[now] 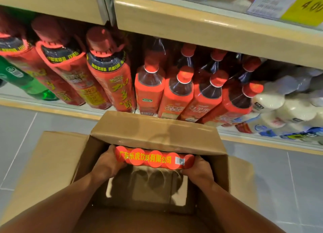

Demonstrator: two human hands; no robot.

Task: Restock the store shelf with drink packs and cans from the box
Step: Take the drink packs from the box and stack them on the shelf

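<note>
A red shrink-wrapped drink pack [154,158] with yellow lettering and a barcode hangs over the open cardboard box [52,162]. My left hand [107,161] grips its left end and my right hand [199,169] grips its right end. The pack sits just under the box's far flap [157,131]. Below it the box floor shows round can marks. The bottom store shelf [52,108] stands right behind the box.
Large red tea bottles [108,75] and smaller red-capped bottles [181,93] fill the bottom shelf, with a green bottle [22,79] at left and white milk bottles [283,107] at right. An upper shelf edge [192,24] carries a yellow price tag [307,9]. Grey floor tiles surround the box.
</note>
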